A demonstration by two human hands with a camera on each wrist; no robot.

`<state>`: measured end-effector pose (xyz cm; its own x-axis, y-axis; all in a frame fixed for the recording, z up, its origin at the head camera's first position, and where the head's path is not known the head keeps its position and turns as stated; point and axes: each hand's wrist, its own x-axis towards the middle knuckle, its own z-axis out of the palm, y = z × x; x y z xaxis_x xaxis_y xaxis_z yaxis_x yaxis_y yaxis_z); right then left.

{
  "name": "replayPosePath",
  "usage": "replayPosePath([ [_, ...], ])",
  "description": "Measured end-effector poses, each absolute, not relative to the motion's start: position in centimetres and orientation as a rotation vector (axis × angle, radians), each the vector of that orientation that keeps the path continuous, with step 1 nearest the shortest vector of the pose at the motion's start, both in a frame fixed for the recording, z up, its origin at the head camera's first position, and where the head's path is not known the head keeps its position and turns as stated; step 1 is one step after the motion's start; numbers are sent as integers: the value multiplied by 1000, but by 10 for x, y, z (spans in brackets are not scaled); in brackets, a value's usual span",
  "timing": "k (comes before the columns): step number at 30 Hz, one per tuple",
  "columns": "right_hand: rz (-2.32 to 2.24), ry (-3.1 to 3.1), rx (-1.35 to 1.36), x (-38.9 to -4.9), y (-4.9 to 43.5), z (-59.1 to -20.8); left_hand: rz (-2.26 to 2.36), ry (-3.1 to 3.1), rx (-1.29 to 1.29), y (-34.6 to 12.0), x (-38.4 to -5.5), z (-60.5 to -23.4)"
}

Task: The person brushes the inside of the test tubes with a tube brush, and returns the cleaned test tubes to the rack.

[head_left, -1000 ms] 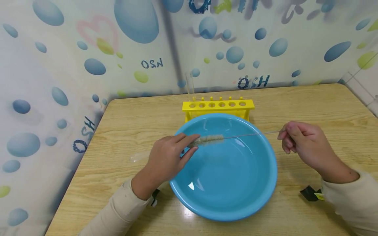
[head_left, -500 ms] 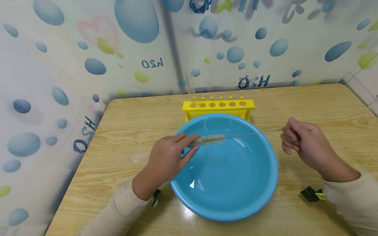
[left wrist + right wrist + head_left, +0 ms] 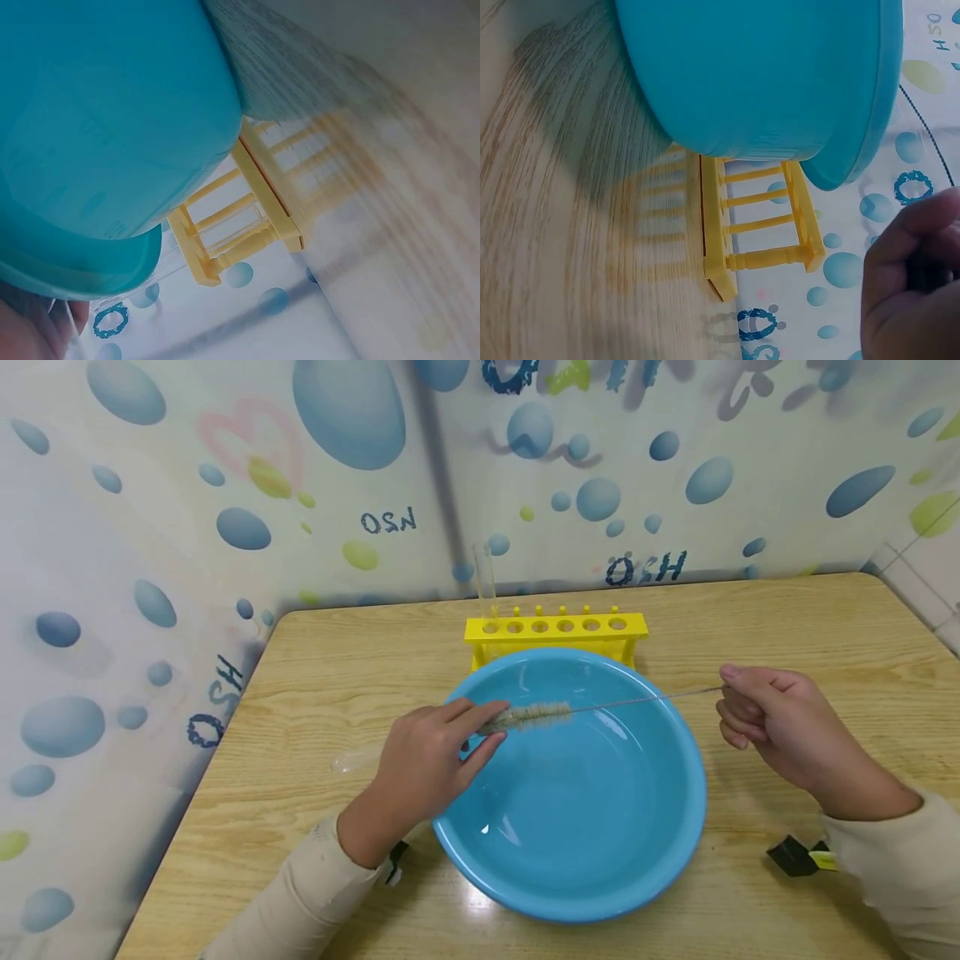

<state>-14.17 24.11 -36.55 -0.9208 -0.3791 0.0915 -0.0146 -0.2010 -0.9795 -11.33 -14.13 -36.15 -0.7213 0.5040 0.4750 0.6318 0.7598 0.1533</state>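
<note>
My left hand (image 3: 423, 760) grips a clear glass test tube (image 3: 354, 760) over the left rim of the blue basin (image 3: 570, 827). The tube's rounded end sticks out to the left behind the hand; its middle is hidden by the hand. Part of a test tube brush (image 3: 543, 715) is inside the tube mouth, and its pale bristles stand out on the right. Right of the basin, my right hand (image 3: 787, 727) pinches the brush's thin twisted wire (image 3: 645, 700), which stretches above the basin. In the right wrist view the fingers (image 3: 911, 232) are curled.
Behind the basin stands a yellow test tube rack (image 3: 555, 627), with one upright glass tube (image 3: 484, 581) in its leftmost hole. The wooden table (image 3: 315, 668) meets a patterned wall at the back. A black tag (image 3: 792, 857) lies by the right sleeve.
My right hand has shifted slightly right, its fingers tightening into a closer curl at the wire. The left hand, tube and bristles stay almost where they were.
</note>
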Motion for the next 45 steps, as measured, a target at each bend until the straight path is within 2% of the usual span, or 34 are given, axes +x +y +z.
replayPosePath([
  [17,-2207,1655,-534,-146,246,-369,-453,-2544,-864,-141,-114,-363],
  [27,-2206,1888,-525,-140,242,-369,-463,-2541,-866,-142,-114,-363],
  [37,-2040,2268,-380,-136,238,-365,-464,-2542,-868,-142,-114,-362],
  [45,-2206,2099,-484,-135,236,-366,-452,-2535,-884,-141,-113,-362],
])
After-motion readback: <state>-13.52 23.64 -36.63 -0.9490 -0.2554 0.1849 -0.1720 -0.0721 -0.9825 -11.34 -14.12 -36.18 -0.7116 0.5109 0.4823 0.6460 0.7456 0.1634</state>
